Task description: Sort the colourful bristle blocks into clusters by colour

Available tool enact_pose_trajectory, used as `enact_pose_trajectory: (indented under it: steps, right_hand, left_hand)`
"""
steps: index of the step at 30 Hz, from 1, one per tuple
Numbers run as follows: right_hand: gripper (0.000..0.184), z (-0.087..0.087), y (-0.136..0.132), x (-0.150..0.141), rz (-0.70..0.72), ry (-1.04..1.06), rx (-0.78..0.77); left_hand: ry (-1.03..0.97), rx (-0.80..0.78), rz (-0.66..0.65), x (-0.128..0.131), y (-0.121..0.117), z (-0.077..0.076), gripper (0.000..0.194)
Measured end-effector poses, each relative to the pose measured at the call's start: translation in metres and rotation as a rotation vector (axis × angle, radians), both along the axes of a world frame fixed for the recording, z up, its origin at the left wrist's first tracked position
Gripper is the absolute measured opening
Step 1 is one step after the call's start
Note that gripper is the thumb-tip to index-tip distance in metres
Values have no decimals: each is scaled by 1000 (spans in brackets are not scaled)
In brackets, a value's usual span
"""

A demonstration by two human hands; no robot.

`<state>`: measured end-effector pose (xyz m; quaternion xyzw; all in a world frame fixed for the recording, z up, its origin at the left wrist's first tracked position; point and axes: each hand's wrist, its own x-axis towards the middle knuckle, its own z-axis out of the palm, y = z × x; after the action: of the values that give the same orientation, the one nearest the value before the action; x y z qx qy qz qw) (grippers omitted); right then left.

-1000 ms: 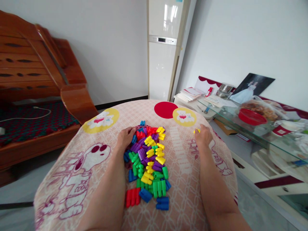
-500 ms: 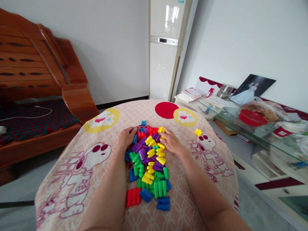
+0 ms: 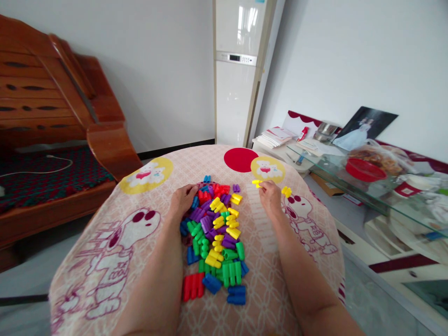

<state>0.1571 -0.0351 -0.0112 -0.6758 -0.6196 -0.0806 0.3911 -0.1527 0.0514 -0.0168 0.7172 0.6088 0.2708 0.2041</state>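
A pile of plastic building blocks point(image 3: 206, 224) in red, blue, green, purple and yellow lies on the patterned tablecloth point(image 3: 245, 308) between my forearms. Right of the pile, my right hand point(image 3: 270, 198) pinches a yellow block point(image 3: 256, 183) between thumb and fingers, just over the cloth. A second yellow block point(image 3: 286, 191) lies apart, to the right of that hand. My left hand point(image 3: 184, 199) rests against the pile's far left edge, beside a blue block point(image 3: 195, 202) and red blocks point(image 3: 205, 196). Its fingers are loosely bent and partly hidden, with no block visible in them.
Across the round table stands a tall white cabinet unit point(image 3: 233, 102). A wooden bench point(image 3: 108, 144) is at the left. To the right, a glass shelf point(image 3: 336, 179) carries a red bowl point(image 3: 366, 170), papers point(image 3: 275, 137) and a photo print point(image 3: 366, 128).
My right hand has moved right, away from the pile's far right edge, carrying a yellow block. A purple block and a yellow block now show where it was. The left hand stays put.
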Motion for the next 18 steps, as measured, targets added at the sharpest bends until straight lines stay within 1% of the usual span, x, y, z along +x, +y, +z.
enact_pose_trajectory:
  steps: [4, 8, 11, 15, 18]
  right_hand:
    - [24, 17, -14, 42, -210, -46, -44]
    - [24, 27, -27, 72, -309, -87, -140]
    - [27, 29, -34, 79, -336, -133, -230]
    - [29, 27, -37, 78, -331, -230, -361]
    - [30, 26, -37, 76, -329, -303, -428]
  left_hand:
    - [-13, -3, 1, 1, -1, 2, 46]
    - [-12, -9, 1, 2, -2, 4, 44]
    - [-17, -7, 6, 2, -2, 3, 44]
    - [-28, -3, -8, 1, -1, 2, 44]
    - [-23, 0, -5, 0, 0, 1, 44]
